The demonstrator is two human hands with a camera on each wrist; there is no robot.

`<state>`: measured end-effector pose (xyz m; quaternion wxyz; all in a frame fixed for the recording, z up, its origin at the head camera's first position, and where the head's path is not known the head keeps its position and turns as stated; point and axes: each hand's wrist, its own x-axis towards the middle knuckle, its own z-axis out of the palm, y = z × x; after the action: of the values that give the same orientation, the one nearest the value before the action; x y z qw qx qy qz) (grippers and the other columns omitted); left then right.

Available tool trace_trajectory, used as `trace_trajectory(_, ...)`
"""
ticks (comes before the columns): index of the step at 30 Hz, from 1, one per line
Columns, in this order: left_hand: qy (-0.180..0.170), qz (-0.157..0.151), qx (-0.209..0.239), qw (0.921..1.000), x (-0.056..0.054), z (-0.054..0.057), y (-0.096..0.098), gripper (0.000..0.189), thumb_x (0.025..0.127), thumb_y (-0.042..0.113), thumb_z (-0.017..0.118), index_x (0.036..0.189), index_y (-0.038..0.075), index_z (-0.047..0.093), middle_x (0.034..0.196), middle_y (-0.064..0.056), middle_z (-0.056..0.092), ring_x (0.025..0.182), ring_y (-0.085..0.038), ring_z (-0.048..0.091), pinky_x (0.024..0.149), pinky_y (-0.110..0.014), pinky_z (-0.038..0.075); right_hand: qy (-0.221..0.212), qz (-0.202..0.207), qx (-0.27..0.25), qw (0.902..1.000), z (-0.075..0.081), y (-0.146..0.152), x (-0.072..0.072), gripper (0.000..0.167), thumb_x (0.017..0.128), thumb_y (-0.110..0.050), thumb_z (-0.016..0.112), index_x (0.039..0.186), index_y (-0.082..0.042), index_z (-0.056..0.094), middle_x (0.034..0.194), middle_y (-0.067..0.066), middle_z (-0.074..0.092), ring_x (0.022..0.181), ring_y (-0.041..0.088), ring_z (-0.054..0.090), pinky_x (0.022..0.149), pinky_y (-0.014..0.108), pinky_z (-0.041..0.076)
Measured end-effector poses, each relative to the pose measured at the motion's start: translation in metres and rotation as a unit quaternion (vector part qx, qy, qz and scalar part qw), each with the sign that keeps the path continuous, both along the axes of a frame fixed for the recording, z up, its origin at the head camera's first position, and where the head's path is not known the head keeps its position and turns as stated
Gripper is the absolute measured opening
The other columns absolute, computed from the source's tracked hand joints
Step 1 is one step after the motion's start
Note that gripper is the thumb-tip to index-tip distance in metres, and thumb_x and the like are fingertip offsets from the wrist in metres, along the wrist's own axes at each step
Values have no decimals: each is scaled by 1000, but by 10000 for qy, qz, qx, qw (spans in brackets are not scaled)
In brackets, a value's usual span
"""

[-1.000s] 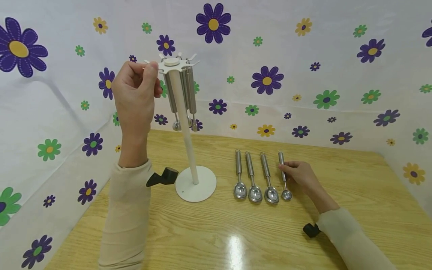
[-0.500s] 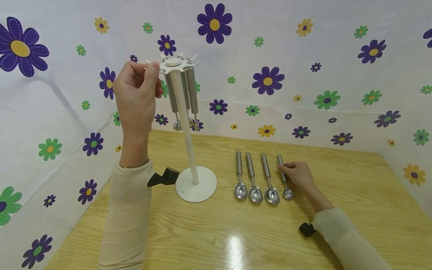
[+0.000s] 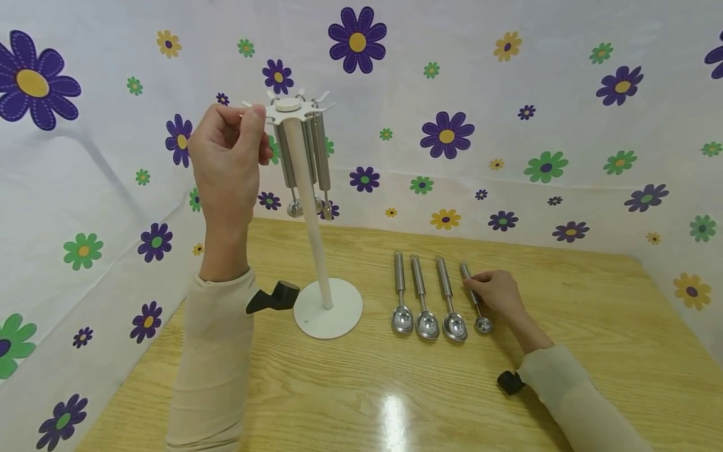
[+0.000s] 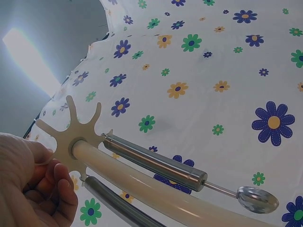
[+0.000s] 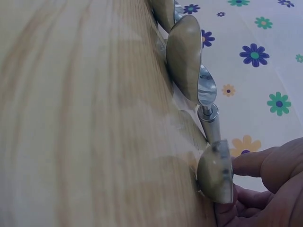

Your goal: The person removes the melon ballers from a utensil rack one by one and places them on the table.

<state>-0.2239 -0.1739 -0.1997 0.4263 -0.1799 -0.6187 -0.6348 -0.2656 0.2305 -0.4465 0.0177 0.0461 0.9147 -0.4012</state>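
Note:
With thumb and fingers my left hand (image 3: 226,157) pinches one hook arm at the top of a white utensil stand (image 3: 307,188). Several metal scoops (image 3: 287,157) hang from the other hooks; the left wrist view shows one hanging scoop (image 4: 156,163) beside the pole. My right hand (image 3: 498,294) pinches the handle of a small metal scoop (image 3: 483,325) on the table, its bowl toward me and its handle leaning left. In the right wrist view that small scoop's bowl (image 5: 215,172) sits in front of my fingertips (image 5: 246,163).
Three larger scoops lie side by side left of the small one: a left scoop (image 3: 402,319), a middle scoop (image 3: 427,325) and a right scoop (image 3: 454,326). The stand's round base (image 3: 344,320) rests on the wooden table (image 3: 316,402). A flowered cloth (image 3: 395,100) hangs behind.
The small scoop's handle end has swung left and toward me, while its bowl has shifted slightly right. My right forearm has moved a little left. My left hand keeps its hold on the stand.

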Motion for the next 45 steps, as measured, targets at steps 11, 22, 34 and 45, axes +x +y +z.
trace_trajectory(11, -13, 21, -23, 10000, 1, -1, 0, 11, 103, 12, 64, 92, 15, 66, 74, -2, 60, 62, -16, 56, 63, -20, 54, -116, -151, -300, 9994, 2, 0, 3, 40, 99, -25, 70, 119, 10, 69, 85, 11, 67, 71, 16, 56, 55, 24, 47)
trace_trajectory(22, 51, -63, 33, 10000, 1, 1, 1, 13, 102, 11, 64, 90, 14, 65, 73, -3, 59, 61, -16, 55, 60, -20, 53, 27, -59, -1113, 9938, 13, 3, 6, 47, 107, -26, 57, 135, 13, 58, 106, 19, 66, 80, 14, 60, 64, 23, 54)
trace_trajectory(34, 24, -22, 17, 10000, -1, 0, 2, 13, 103, 12, 64, 91, 15, 65, 73, -1, 60, 61, -15, 55, 59, -20, 53, 417, 915, -1715, 9800, 59, -35, 3, 47, 108, -33, 56, 136, 6, 59, 117, 22, 64, 96, 23, 64, 83, 29, 59)
trace_trajectory(45, -111, 260, -93, 9996, 2, 1, 1, 5, 103, 16, 65, 104, 11, 68, 77, -1, 61, 61, -16, 56, 60, -20, 53, 963, 1716, -2125, 9571, 119, -90, -3, 37, 107, -29, 60, 129, 1, 63, 108, 14, 65, 97, 27, 63, 83, 30, 58)
